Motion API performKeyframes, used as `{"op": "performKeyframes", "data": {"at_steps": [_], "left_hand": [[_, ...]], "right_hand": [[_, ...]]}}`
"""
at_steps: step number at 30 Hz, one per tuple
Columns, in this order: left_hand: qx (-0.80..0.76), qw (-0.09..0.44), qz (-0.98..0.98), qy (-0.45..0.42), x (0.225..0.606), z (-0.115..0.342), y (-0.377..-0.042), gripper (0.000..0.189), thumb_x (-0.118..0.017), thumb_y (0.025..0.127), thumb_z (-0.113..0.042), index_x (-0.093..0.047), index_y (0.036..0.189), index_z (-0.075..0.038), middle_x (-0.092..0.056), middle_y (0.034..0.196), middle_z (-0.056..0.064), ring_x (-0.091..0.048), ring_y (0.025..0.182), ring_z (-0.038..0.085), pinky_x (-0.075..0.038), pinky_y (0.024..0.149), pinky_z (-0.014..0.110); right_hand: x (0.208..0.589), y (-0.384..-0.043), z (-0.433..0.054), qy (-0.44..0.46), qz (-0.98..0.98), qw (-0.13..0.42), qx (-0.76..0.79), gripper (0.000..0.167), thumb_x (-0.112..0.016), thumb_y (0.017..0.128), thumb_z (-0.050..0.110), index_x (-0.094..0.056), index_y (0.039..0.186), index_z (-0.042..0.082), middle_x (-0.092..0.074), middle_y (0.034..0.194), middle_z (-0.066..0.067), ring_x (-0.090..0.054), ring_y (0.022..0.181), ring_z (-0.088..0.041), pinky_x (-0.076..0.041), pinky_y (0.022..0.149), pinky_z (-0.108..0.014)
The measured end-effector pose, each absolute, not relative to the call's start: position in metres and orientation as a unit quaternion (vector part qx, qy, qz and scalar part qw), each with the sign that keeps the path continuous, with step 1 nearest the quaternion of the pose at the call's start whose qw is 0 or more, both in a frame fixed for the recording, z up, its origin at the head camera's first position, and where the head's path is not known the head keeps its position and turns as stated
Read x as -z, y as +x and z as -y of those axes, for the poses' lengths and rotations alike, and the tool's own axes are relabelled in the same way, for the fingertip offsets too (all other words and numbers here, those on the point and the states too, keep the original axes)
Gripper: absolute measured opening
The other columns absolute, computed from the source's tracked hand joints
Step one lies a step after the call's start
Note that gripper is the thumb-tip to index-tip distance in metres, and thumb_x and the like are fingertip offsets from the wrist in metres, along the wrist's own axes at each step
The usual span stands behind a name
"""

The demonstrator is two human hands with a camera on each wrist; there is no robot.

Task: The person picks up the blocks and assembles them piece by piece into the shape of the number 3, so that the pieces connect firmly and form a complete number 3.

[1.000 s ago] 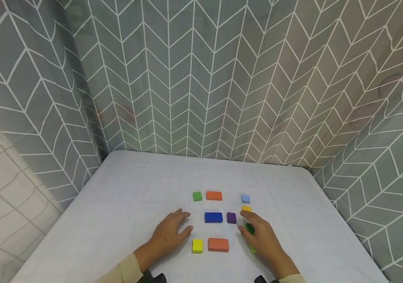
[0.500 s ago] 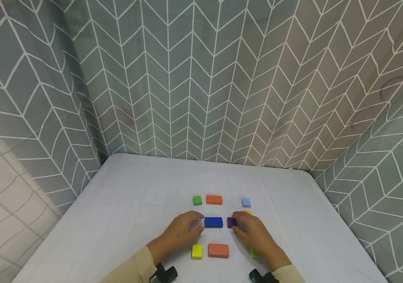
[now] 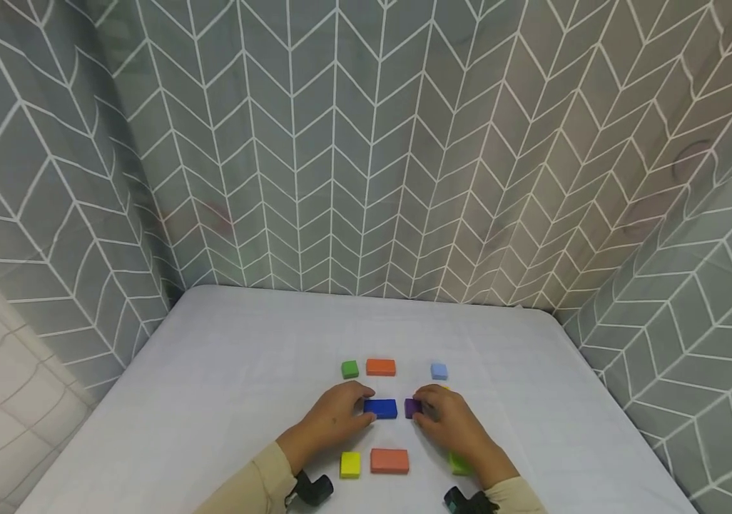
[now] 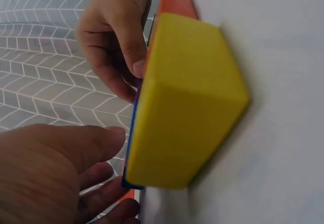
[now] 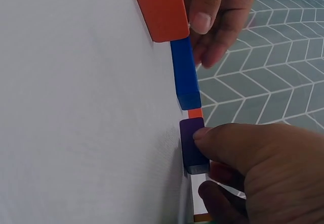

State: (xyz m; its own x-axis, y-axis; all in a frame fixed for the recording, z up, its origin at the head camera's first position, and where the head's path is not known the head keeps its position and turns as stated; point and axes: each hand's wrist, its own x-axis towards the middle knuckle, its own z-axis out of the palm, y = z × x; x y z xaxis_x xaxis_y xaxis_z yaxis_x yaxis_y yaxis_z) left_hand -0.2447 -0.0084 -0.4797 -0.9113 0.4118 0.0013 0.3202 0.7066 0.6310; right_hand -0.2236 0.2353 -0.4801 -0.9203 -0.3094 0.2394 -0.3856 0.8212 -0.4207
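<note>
- Fingers of the left hand (image 3: 334, 415) stand a little apart and curve round the left end of the blue block (image 3: 382, 410), thumb on the near side; how firmly they press, I cannot tell.
- Fingers of the right hand (image 3: 457, 421) pinch the purple block (image 3: 409, 408) at its right end, thumb against its near side.
- Blue and purple lie in line across the middle of the white table (image 3: 244, 350), a narrow gap between them.
- Nine blocks show in the head view: two orange, two yellow, two green, one blue, one light blue, one purple.
- Far row, three: green block (image 3: 349, 369) and orange block (image 3: 381, 367) side by side, light-blue block (image 3: 439, 371) well to their right.
- Near row, three: yellow block (image 3: 350, 465), salmon-orange block (image 3: 389, 461) and light-green block (image 3: 459, 465), the last partly behind the right wrist.
- One more yellow piece (image 3: 446, 387) barely shows past the right hand.
- Two wrists, each wearing one black device, emerge from two tan sleeves.
- Compared with half a second ago, the left fingertips have moved from just beside the blue block to round its end.
- One second ago the right hand was over a dark-green block, right of the purple one; that block is now hidden from the head view.
</note>
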Motion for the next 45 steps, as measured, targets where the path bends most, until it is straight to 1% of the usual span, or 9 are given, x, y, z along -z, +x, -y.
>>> {"op": "performKeyframes", "data": {"at_steps": [7,13,16,27,36,45], "left_hand": [[-0.316,0.046,-0.923,0.214,0.484,0.010,-0.245,0.039,-0.076,0.087,-0.032,-0.070,0.121,-0.013,-0.069,0.117,-0.003,-0.061,0.111,0.015,-0.051,0.099,0.041],[-0.324,0.030,-0.922,0.207,0.492,0.007,-0.245,0.030,-0.076,0.087,-0.028,-0.074,0.115,-0.016,-0.070,0.111,-0.007,-0.061,0.105,0.012,-0.053,0.094,0.039],[-0.326,0.022,-0.922,0.207,0.495,0.007,-0.247,0.028,-0.076,0.087,-0.028,-0.074,0.114,-0.018,-0.070,0.110,-0.008,-0.060,0.103,0.010,-0.054,0.092,0.038],[-0.344,0.005,-0.908,0.240,0.498,0.009,-0.252,0.027,-0.074,0.089,-0.027,-0.073,0.115,-0.019,-0.069,0.112,-0.009,-0.059,0.108,0.010,-0.052,0.095,0.038],[-0.345,-0.004,-0.905,0.249,0.501,0.011,-0.255,0.026,-0.074,0.089,-0.027,-0.074,0.114,-0.019,-0.070,0.112,-0.010,-0.058,0.106,0.009,-0.052,0.095,0.037],[-0.342,-0.010,-0.903,0.262,0.506,0.012,-0.255,0.027,-0.074,0.089,-0.028,-0.074,0.115,-0.019,-0.070,0.112,-0.010,-0.058,0.107,0.009,-0.052,0.095,0.037]], "right_hand": [[0.481,-0.227,-0.236,0.205,0.950,0.091,-0.218,0.024,-0.079,0.084,0.015,-0.075,0.106,0.006,-0.070,0.112,-0.004,-0.067,0.106,-0.021,-0.054,0.092,-0.041],[0.480,-0.224,-0.238,0.204,0.949,0.083,-0.224,0.022,-0.077,0.085,0.014,-0.076,0.104,0.005,-0.071,0.111,-0.006,-0.067,0.106,-0.023,-0.054,0.093,-0.043],[0.482,-0.224,-0.239,0.209,0.948,0.083,-0.227,0.022,-0.077,0.086,0.014,-0.076,0.105,0.004,-0.071,0.112,-0.006,-0.067,0.107,-0.023,-0.054,0.093,-0.042],[0.480,-0.227,-0.240,0.206,0.947,0.078,-0.236,0.021,-0.076,0.087,0.012,-0.076,0.106,0.005,-0.070,0.114,-0.005,-0.066,0.108,-0.023,-0.054,0.094,-0.042],[0.481,-0.229,-0.233,0.218,0.937,0.078,-0.262,0.019,-0.076,0.088,0.014,-0.075,0.105,0.005,-0.071,0.113,-0.005,-0.067,0.107,-0.021,-0.054,0.093,-0.041],[0.485,-0.226,-0.231,0.208,0.938,0.066,-0.271,0.019,-0.076,0.088,0.015,-0.075,0.105,0.007,-0.070,0.114,-0.003,-0.067,0.107,-0.019,-0.055,0.092,-0.038]]}}
